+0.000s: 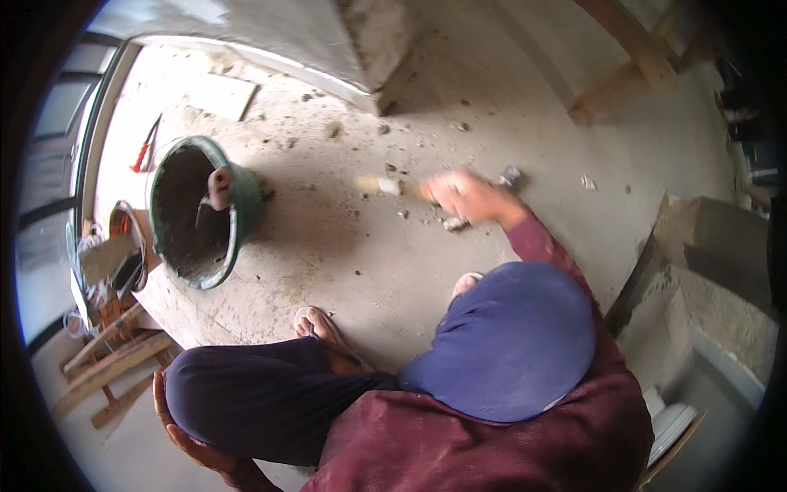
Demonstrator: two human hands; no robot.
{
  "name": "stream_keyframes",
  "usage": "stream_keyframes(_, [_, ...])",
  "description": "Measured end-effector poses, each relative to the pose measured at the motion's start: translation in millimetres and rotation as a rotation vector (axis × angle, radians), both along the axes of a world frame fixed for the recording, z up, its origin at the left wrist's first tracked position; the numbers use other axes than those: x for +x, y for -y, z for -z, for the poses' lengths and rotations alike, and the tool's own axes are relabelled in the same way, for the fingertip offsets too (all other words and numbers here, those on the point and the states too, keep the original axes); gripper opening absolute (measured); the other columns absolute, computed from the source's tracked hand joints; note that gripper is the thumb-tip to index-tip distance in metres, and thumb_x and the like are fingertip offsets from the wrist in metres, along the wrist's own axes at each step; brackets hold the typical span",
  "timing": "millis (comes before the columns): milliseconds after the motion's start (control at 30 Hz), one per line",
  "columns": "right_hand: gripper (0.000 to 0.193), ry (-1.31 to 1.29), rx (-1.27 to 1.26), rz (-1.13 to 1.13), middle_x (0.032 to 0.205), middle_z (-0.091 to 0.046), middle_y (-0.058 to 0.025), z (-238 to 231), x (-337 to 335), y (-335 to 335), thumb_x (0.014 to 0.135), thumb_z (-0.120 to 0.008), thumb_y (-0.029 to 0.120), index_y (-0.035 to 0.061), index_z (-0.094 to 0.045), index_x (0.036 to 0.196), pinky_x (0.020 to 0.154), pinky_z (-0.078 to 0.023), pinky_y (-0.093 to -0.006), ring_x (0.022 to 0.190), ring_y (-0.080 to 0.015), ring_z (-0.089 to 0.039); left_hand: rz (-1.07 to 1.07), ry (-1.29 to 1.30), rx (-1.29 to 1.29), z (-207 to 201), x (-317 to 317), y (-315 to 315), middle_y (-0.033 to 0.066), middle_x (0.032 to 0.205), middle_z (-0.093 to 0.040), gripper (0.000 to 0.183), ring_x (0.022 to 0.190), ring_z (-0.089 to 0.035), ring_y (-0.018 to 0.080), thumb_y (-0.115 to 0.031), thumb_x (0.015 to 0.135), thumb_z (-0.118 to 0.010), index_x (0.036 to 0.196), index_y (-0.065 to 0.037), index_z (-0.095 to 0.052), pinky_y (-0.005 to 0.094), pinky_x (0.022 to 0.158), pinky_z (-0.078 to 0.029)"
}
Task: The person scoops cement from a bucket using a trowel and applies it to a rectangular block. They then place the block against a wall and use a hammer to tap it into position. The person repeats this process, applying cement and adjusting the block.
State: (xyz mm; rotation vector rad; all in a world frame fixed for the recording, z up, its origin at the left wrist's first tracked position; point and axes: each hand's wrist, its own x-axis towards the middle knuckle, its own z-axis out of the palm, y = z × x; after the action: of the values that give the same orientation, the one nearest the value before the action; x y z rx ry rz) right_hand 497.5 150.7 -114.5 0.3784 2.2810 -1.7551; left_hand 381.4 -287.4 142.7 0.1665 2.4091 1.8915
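I squat on a dusty concrete floor [344, 238]. My right hand [467, 197] reaches out over it, shut on the handle of a blurred brush [385, 187] whose pale head points left. Small bits of rubble [452, 222] lie just under that hand. My left hand [184, 435] rests on the outside of my left knee at the lower left, fingers curled against the dark trouser leg, holding nothing. My sandalled feet [320, 326] show between my knees.
A green bucket [246, 205] of dark mortar with a trowel handle [218, 187] in it stands to the left. Beside it lie wooden slats [115, 361], a basket of tools [106, 262] and a red-handled tool [144, 152]. A concrete step [705, 279] rises on the right.
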Motion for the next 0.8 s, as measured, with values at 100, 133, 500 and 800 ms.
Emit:
stream_keyframes(100, [0.036,0.205,-0.156,-0.058,0.09,-0.061,-0.0041,-89,12,17,0.092,-0.05,0.018,0.0009,-0.054,0.123,0.068,-0.046,-0.0254,0.076,-0.01,-0.053,0.009,-0.417,-0.55,-5,2,12,0.0196,0.142,-0.037,0.077,0.132,-0.036,0.0306,-0.05,0.089,-0.045,0.141,0.004,-0.028,0.0438,0.111,-0.023])
stream_keyframes(133, [0.037,0.115,-0.149,-0.02,0.091,-0.061,-0.0032,-115,3,19,0.091,-0.051,0.015,0.0008,-0.053,0.125,0.069,-0.045,-0.0252,0.077,-0.0099,-0.053,-0.035,-0.403,-0.506,-2,9,8,0.0198,0.143,-0.035,0.082,0.133,-0.034,0.0312,-0.052,0.084,-0.051,0.141,0.003,-0.03,0.0438,0.112,-0.021])
stream_keyframes(500, [0.021,-0.754,1.124,-0.68,0.09,-0.066,-0.0144,-278,-376,275,0.081,-0.053,0.016,0.0054,-0.063,0.096,0.076,-0.052,-0.039,0.086,-0.0297,-0.064,-0.008,-0.467,-0.546,-10,0,81,0.0217,0.13,-0.045,0.061,0.123,-0.04,0.0419,-0.028,0.063,-0.079,0.116,-0.005,-0.061,0.0519,0.102,-0.034])
stream_keyframes(800, [0.027,-0.424,1.3,-0.644,0.097,-0.07,-0.0102,-148,-544,468,0.087,-0.047,0.018,0.0123,-0.072,0.096,0.071,-0.054,-0.0404,0.09,-0.0251,-0.068,0.076,-0.309,-0.382,7,-35,133,0.0189,0.125,-0.052,0.052,0.121,-0.041,0.042,-0.029,0.06,-0.07,0.109,-0.01,-0.067,0.0509,0.101,-0.035])
